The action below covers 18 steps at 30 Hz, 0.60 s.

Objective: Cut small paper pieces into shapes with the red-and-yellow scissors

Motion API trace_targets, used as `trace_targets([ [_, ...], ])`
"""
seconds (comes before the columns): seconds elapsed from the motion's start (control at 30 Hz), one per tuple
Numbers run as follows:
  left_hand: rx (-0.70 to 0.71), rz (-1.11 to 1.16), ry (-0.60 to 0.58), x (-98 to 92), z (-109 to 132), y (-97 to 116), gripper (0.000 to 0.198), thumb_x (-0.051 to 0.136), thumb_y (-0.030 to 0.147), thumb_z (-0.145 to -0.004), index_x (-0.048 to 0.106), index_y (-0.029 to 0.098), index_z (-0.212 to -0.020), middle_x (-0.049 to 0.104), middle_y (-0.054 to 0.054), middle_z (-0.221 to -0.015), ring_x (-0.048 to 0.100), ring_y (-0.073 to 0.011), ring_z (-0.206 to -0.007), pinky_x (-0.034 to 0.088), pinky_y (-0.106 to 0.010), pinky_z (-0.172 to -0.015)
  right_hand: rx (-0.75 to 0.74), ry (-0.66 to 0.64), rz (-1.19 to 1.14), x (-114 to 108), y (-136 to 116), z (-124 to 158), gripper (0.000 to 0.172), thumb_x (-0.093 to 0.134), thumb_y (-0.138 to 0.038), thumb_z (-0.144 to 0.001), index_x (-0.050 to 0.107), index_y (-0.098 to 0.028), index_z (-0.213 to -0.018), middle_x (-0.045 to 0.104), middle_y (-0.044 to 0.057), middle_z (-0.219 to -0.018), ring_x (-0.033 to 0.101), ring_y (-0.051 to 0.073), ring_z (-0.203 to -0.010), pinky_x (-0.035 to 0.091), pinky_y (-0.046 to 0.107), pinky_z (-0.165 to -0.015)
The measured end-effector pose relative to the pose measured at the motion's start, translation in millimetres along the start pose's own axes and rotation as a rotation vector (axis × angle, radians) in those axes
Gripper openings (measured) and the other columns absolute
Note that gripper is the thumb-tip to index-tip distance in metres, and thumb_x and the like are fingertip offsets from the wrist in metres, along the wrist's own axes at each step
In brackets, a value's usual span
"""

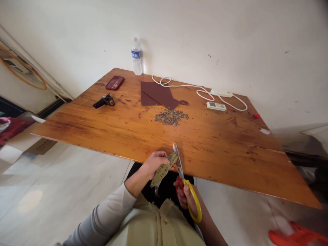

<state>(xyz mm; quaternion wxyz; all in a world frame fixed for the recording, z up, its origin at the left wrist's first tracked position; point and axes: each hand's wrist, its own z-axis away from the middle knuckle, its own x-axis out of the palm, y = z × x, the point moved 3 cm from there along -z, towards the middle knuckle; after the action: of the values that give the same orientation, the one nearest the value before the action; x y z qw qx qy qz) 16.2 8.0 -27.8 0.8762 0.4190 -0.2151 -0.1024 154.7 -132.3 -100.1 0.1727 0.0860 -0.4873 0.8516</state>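
My left hand (156, 163) pinches a piece of olive sandpaper (160, 175) whose printed back reads "JZ-51"; its lower edge is jagged. In my right hand (183, 194) are scissors (192, 201) with one yellow and one red handle, the blades pointing up and away from me. The blades stand right at the right end of the sandpaper, over the table's near edge; whether they touch it I cannot tell. Beyond my hands a heap of small shredded bits (171, 117) lies on the wooden table (123, 136). Dark red sheets (156, 94) lie behind the heap.
A water bottle (136, 58) stands against the wall. Left on the table are a dark red phone (115, 83) and a black strap-like item (104, 100). To the right lie a white cable (184, 85), a power strip (220, 93) and a remote control (216, 106).
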Motion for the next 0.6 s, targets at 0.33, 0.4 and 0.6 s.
trace_targets([
  [0.33, 0.034, 0.076, 0.065, 2.5, 4.0, 4.2, 0.014, 0.069, 0.019, -0.054, 0.056, 0.020, -0.057, 0.061, 0.002, -0.056, 0.061, -0.0155, -0.054, 0.043, -0.025, -0.054, -0.162, -0.024, 0.133, -7.1, 0.5, -6.5, 0.081, 0.062, -0.091, -0.073, 0.068, -0.017, -0.105, 0.044, -0.006, -0.063, 0.029, 0.009, -0.049, 0.023, 0.025, -0.046],
  [0.4, 0.037, 0.095, 0.065, 3.7, 4.3, 4.1, 0.013, 0.070, 0.019, -0.053, 0.057, 0.020, -0.056, 0.063, 0.002, -0.055, 0.061, -0.0156, -0.054, 0.044, -0.025, -0.054, -0.173, -0.031, 0.148, -7.2, 1.1, -6.4, 0.080, 0.060, -0.091, -0.076, 0.068, -0.017, -0.107, 0.045, -0.006, -0.063, 0.030, 0.009, -0.049, 0.023, 0.026, -0.047],
  [0.6, 0.055, 0.150, 0.086, 9.2, 7.6, 6.1, 0.012, 0.068, 0.017, -0.050, 0.057, 0.019, -0.051, 0.062, 0.002, -0.051, 0.057, -0.0135, -0.050, 0.043, -0.024, -0.052, -0.166, -0.015, 0.141, -4.5, 5.2, -8.4, 0.083, 0.057, -0.093, -0.075, 0.067, -0.017, -0.105, 0.044, -0.006, -0.062, 0.028, 0.009, -0.047, 0.021, 0.026, -0.044],
])
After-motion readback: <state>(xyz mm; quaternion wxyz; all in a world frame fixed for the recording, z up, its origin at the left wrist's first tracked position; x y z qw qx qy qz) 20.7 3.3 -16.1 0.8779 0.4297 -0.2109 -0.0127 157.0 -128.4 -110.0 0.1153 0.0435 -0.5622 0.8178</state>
